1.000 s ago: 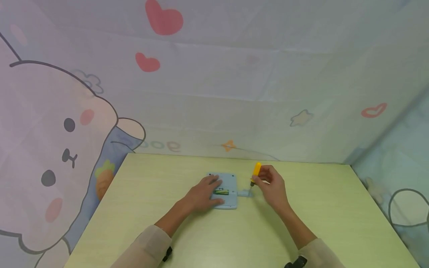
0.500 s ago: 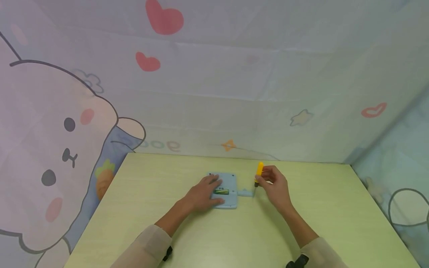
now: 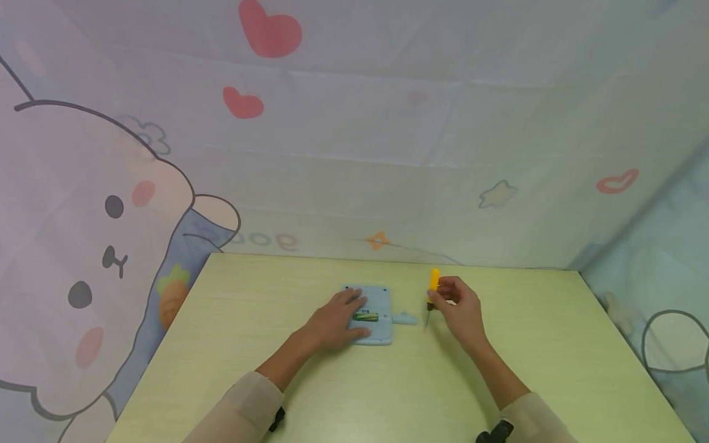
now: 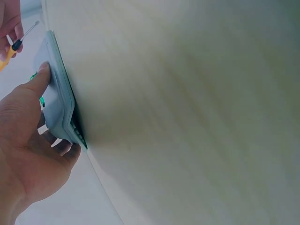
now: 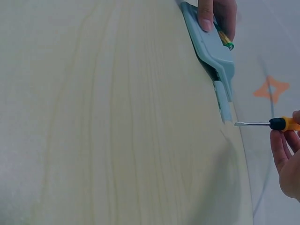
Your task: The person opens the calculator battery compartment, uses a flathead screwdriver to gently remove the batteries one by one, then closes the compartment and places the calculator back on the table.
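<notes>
A light blue calculator (image 3: 379, 332) lies face down on the table, with several keys visible under its edge in the left wrist view. A green battery (image 3: 366, 317) shows in its uncovered compartment. My left hand (image 3: 334, 321) holds the calculator's left part, thumb on its back and fingers around the edge. A small light blue battery cover (image 3: 405, 319) sits against the calculator's right edge. Right of it, my right hand (image 3: 462, 311) pinches a yellow-handled screwdriver (image 3: 434, 287) upright, blade down. The screwdriver (image 5: 257, 123) has its tip just apart from the cover (image 5: 222, 101) in the right wrist view.
The pale wooden table (image 3: 354, 394) extends around both hands. Behind it hangs a printed cloth backdrop (image 3: 354, 154) with hearts and a cartoon animal, meeting the table's back edge. Another cloth (image 3: 664, 264) hangs along the right side.
My right hand has moved a little to the right with the screwdriver, whose tip has come away from the battery cover. The left hand and calculator have stayed in place.
</notes>
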`<state>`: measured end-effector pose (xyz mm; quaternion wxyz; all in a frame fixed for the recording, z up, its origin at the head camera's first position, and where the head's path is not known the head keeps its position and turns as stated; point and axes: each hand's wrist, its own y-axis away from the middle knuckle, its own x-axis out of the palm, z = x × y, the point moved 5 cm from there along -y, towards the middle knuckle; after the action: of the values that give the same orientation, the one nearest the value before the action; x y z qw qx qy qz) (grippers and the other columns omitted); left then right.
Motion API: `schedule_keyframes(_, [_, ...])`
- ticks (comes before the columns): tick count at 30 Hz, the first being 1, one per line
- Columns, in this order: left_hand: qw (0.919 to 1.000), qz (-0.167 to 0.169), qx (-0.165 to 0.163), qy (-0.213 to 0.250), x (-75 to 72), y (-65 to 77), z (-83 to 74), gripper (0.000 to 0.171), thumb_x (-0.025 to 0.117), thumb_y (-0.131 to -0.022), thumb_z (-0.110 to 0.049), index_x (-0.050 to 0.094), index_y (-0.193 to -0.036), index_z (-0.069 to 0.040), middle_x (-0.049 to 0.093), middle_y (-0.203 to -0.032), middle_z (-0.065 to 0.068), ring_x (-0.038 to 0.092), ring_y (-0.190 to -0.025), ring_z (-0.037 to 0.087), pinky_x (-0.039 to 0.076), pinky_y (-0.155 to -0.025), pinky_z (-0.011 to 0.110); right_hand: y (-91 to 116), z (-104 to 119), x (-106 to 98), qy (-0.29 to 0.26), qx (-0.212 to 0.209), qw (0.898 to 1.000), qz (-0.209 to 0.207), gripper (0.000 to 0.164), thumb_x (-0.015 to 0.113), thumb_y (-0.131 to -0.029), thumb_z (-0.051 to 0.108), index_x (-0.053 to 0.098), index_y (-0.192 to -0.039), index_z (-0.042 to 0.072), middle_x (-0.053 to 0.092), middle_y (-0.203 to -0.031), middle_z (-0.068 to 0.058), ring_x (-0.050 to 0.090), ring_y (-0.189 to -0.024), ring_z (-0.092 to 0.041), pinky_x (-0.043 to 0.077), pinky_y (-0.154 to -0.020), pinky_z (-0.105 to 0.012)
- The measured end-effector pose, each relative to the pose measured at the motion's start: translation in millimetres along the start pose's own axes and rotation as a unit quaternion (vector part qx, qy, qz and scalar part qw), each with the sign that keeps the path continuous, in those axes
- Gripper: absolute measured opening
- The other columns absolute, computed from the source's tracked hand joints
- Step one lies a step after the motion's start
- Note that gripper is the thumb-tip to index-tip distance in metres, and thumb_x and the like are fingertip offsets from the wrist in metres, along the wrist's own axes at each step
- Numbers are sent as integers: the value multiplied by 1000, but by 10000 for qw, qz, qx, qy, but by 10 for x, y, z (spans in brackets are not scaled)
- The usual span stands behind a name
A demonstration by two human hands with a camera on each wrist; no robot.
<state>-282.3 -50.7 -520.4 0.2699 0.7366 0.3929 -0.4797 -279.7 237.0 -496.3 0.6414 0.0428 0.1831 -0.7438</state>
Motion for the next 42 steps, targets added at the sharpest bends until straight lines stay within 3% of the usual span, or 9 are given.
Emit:
schedule_keyframes(22, [9999,-33,40,114,-1,13,-5,76,69,-102,-50,45,-162,-11,33,-171,9,26,-159,32,43,-115,55,-9,-175,-61,324,331,9989,107,37,75,-101,20,71,-131,-2,72,-111,-17,65,-90,-12,54,-72,-15])
schedule_keyframes(31, [10000,-12,35,75,-8,14,4,77,69,-101,-51,44,-162,-10,32,-171,9,25,-160,31,41,-117,53,6,-219,-68,260,170,9995,50,29,77,-100,17,74,-122,-1,72,-105,-19,66,-87,-17,56,-71,-17])
schedule_keyframes(42, [10000,-28,15,95,-14,15,-3,77,70,-101,-50,44,-162,-10,32,-171,9,25,-160,31,40,-118,53,-12,-331,-77,467,315,9984,-17,23,78,-99,17,72,-112,-1,74,-100,-17,67,-84,-17,55,-67,-20])
